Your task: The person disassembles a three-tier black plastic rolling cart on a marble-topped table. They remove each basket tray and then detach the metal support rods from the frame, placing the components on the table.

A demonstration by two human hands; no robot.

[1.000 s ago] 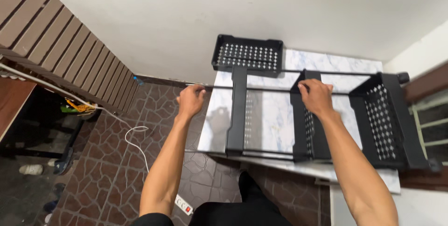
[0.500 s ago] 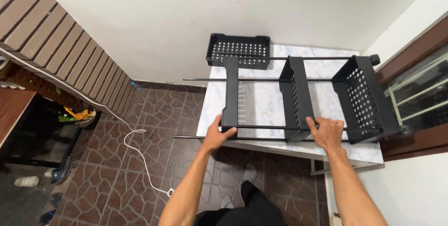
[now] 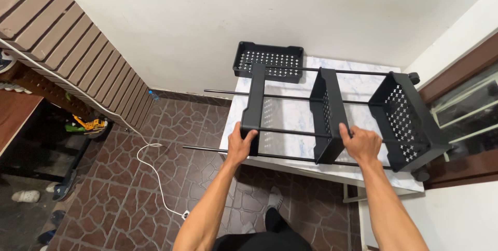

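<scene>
Now two hands, left hand (image 3: 240, 144), right hand (image 3: 361, 144), grip rack (image 3: 327, 113): three baskets.

Light was even and fairly bright, with soft glare on the marble tabletop (image 3: 358, 87). Focus stayed sharp; straight lines bowed near the edges.

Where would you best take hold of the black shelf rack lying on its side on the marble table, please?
Grip the black shelf rack along its near edge, from the table's front. The left hand is on the corner of the end tray, the right hand on the near rods by the middle tray; spreading the hands suits its long shape.
</scene>
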